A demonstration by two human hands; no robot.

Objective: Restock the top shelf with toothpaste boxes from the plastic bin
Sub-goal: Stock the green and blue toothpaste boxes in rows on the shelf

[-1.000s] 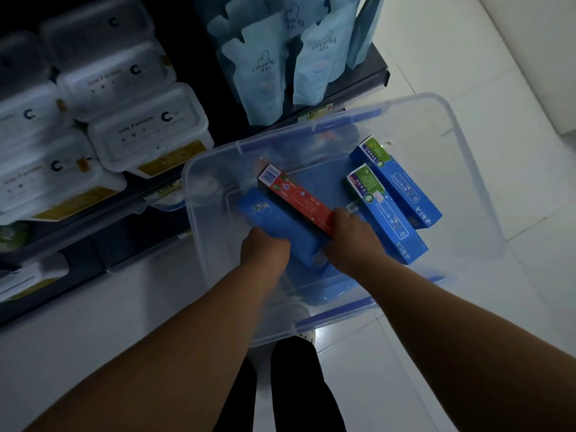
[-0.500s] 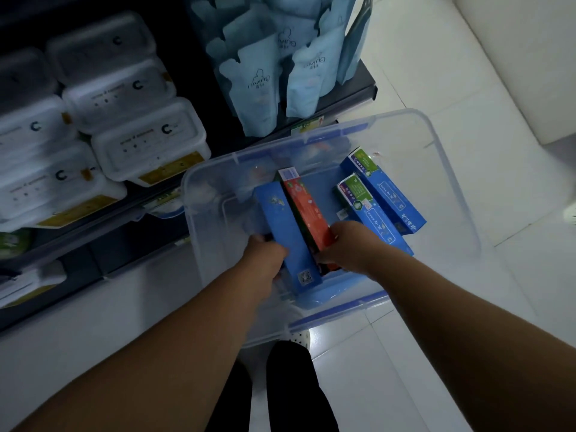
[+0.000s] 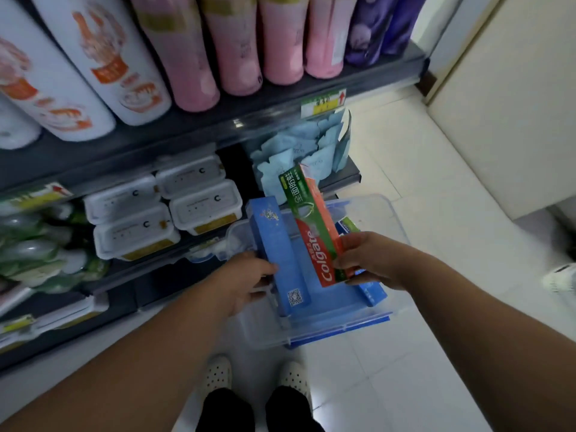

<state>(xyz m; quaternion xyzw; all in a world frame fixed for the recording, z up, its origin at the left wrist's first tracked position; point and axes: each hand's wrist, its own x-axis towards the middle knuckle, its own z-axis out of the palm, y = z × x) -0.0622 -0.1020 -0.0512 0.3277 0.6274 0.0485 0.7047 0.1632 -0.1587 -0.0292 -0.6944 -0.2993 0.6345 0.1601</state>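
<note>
My left hand point(image 3: 241, 280) grips a long blue toothpaste box point(image 3: 277, 249) by its lower end, holding it above the clear plastic bin point(image 3: 389, 219) on the floor. My right hand point(image 3: 369, 260) pinches the lower end of a red and green Colgate box point(image 3: 311, 226), raised beside the blue one. More blue boxes point(image 3: 372, 293) lie in the bin under my right hand, mostly hidden. The top shelf is out of view.
A dark shelf unit point(image 3: 218, 120) stands ahead with tall white, pink and purple bottles point(image 3: 199, 48) on one level. Below it sit white lidded tubs point(image 3: 168, 213) and pale blue pouches point(image 3: 299, 154). My feet point(image 3: 258, 378) stand on white floor tiles in front of the bin.
Both hands have lifted the blue box and the Colgate box up out of the bin. The view has tilted upward, bringing the bottle shelf into sight.
</note>
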